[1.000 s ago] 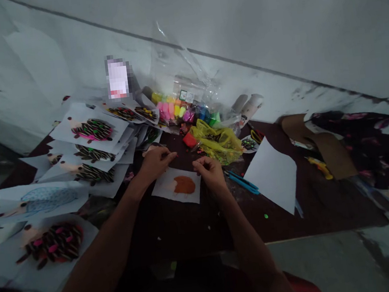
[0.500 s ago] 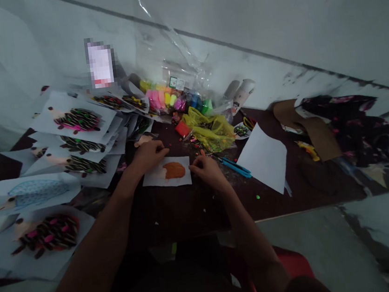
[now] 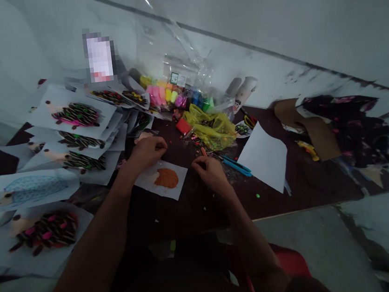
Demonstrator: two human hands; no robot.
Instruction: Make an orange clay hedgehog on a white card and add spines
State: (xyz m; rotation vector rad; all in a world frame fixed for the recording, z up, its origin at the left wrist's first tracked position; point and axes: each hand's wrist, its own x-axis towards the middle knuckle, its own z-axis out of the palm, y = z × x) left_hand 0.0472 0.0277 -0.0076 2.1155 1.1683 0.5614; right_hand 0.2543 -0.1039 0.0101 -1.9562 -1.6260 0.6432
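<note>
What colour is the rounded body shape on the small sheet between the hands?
Orange-brown, in the head view.

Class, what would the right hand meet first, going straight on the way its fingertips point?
The right hand would probably meet the sheet with the orange patch, or pass just above; height is unclear.

Small sheet (image 3: 181,174) white w/ orange-brown patch (image 3: 167,178); tabletop (image 3: 188,217) dk maroon-brown. Crumpled bag (image 3: 219,131) yellow, packs (image 3: 164,95) pink, yellow, purple, blue & grn. Hedgehog drawing (image 3: 37,188): lt-blue, mottled back. Cloth (image 3: 358,132) blk w/ pink motifs, prob. floral, too dim to be sure.
</note>
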